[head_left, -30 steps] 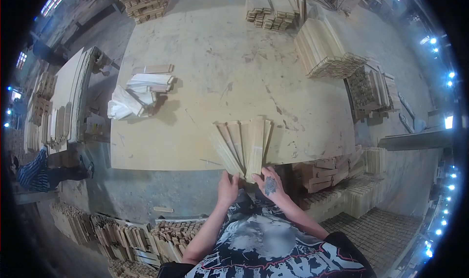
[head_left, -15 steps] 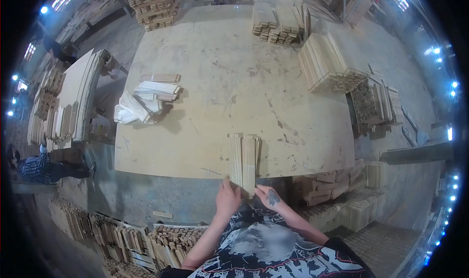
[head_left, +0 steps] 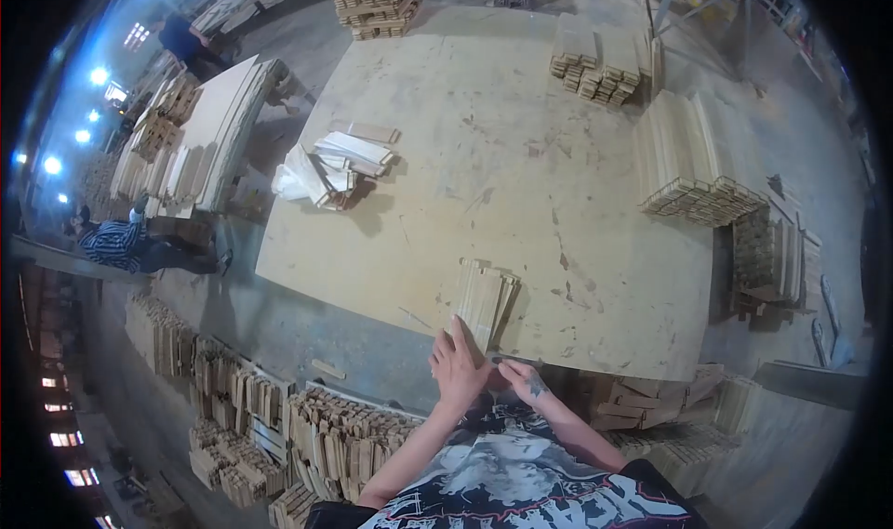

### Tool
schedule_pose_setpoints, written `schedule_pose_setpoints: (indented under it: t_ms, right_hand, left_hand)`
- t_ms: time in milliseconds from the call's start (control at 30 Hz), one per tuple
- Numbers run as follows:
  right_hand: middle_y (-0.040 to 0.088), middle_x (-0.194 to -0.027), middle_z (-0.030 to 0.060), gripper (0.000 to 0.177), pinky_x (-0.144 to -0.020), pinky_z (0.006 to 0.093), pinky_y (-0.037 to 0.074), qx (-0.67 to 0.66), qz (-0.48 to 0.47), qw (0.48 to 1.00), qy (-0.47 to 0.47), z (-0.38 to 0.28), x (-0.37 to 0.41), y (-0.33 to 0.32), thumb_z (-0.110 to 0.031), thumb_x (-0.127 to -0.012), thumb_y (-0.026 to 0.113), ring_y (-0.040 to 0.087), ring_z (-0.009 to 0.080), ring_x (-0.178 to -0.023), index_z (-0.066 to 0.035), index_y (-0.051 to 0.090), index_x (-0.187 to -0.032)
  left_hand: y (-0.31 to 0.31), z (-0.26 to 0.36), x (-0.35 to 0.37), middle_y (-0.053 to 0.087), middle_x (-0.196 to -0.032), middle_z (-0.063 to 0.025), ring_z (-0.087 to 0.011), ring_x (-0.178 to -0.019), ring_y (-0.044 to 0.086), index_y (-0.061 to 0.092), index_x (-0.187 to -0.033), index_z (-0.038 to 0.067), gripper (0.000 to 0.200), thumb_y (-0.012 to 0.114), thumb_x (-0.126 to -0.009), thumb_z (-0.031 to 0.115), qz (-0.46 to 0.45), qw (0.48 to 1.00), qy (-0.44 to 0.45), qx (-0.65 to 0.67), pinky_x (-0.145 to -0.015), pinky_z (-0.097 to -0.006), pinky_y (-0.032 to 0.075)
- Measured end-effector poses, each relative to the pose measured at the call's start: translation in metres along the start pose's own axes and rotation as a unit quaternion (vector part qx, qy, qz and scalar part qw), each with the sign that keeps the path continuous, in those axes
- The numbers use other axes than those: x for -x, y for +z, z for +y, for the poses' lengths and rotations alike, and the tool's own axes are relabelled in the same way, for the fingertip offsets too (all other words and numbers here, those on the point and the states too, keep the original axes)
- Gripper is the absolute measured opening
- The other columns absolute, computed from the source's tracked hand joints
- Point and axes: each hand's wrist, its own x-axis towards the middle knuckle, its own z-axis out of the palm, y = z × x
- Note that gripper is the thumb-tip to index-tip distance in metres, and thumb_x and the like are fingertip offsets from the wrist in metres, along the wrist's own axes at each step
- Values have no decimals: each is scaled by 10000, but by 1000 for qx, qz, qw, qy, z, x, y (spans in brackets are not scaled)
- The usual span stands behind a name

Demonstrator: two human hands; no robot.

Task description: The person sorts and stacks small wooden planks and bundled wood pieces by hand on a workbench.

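A small bundle of pale wooden slats (head_left: 484, 297) lies at the near edge of the plywood tabletop (head_left: 446, 194), its near end poking toward my body. My left hand (head_left: 456, 369) rests on the near left part of the bundle, fingers stretched out along the wood and covering its end. Close by on the right, my right hand (head_left: 523, 380) has curled fingers at the near end of the slats. Whatever those fingers pinch, if anything, is hidden.
White-faced slats (head_left: 349, 157) lie loosely piled at the left. Stacked boards (head_left: 688, 157) stand on the right, with another stack (head_left: 595, 64) at the far right. Racks of wood pieces (head_left: 344, 436) fill the floor at lower left. A person in a striped top (head_left: 116, 243) is at far left.
The view has swung, shifting the scene rightward and tilting it. The slats sit closer together and slanted. My left hand has moved from beside the bundle onto it; my right fingers have curled in.
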Motion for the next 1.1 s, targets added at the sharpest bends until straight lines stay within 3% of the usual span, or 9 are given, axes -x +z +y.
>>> schedule_pose_setpoints:
  t_ms: [167, 267, 367, 467, 600, 667, 767, 900, 1100]
  right_hand:
    - [705, -1083, 28, 468, -827, 279, 495, 23, -64, 997, -27, 62, -35, -15, -413, -1070, 527, 625, 107, -934, -46, 635, -1340]
    - [666, -1227, 56, 618, -876, 324, 492, -87, -111, 988, 68, 30, -30, -15, -544, -1068, 451, 611, 136, -1046, -49, 554, -1424]
    - [582, -1381, 75, 756, -954, 376, 479, -36, -90, 990, 101, 5, -35, -5, -664, -1042, 360, 562, 162, -1195, -69, 460, -1497]
    - [503, -1487, 92, 829, -1052, 419, 437, -116, -159, 972, 131, -5, -44, 6, -731, -1008, 329, 504, 185, -1311, -93, 412, -1530]
    - [533, -1452, 56, 804, -1059, 456, 457, -209, -229, 949, 63, 0, -44, 21, -754, -990, 314, 526, 210, -1323, -161, 396, -1526]
    - [458, -1539, 89, 884, -1129, 462, 401, -230, -222, 947, 40, -6, -47, 34, -778, -969, 315, 454, 235, -1410, -127, 333, -1568]
    - [461, -1533, 115, 905, -1148, 437, 385, -242, -184, 953, 8, -24, -51, 62, -761, -976, 340, 466, 250, -1401, -70, 334, -1559]
    - [533, -1449, 111, 902, -1116, 414, 422, -264, -195, 944, -28, -45, -59, 120, -761, -949, 425, 524, 245, -1338, -63, 391, -1520]
    - [616, -1336, 129, 883, -1091, 421, 458, -261, -187, 946, -56, -67, -93, 232, -693, -862, 646, 588, 258, -1250, -7, 520, -1402]
  left_hand:
    - [-4, 11, 2, 355, -1447, -340, -492, -1312, 411, 177, -1614, 73, 1158, 852, -695, 277, 13, 999, -10, -50, -1065, -574, 355]
    - [2, 10, 2, 413, -1375, -322, -491, -1237, 455, 201, -1617, 111, 1121, 826, -697, 253, 37, 998, -22, -49, -998, -573, 384]
    - [0, 7, 3, 456, -1283, -295, -475, -1159, 482, 225, -1617, 140, 1091, 809, -701, 241, 38, 999, -23, -15, -946, -560, 401]
    - [-11, -1, 3, 472, -1207, -265, -453, -1113, 490, 246, -1615, 162, 1073, 796, -697, 239, 36, 999, -17, -8, -925, -545, 405]
    - [-32, -22, 8, 487, -1194, -259, -449, -1115, 496, 232, -1622, 168, 1121, 812, -668, 272, -15, 999, -18, 32, -938, -534, 432]
    - [-41, -36, 11, 494, -1186, -258, -462, -1105, 514, 236, -1622, 162, 1137, 825, -656, 273, -47, 994, -22, 92, -966, -522, 451]
    - [-71, -46, 19, 479, -1336, -284, -461, -1178, 543, 239, -1616, 103, 1142, 834, -653, 256, -127, 949, -107, 269, -1060, -461, 449]
    - [-74, -114, 17, 383, -1528, -294, -400, -1331, 510, 226, -1604, 27, 1130, 827, -667, 224, -161, 851, -50, 498, -1132, -414, 403]
    - [-104, -238, 25, 351, -1578, -284, -382, -1449, 385, 125, -1630, 36, 1187, 835, -700, 237, -124, 858, 55, 495, -1183, -426, 326]
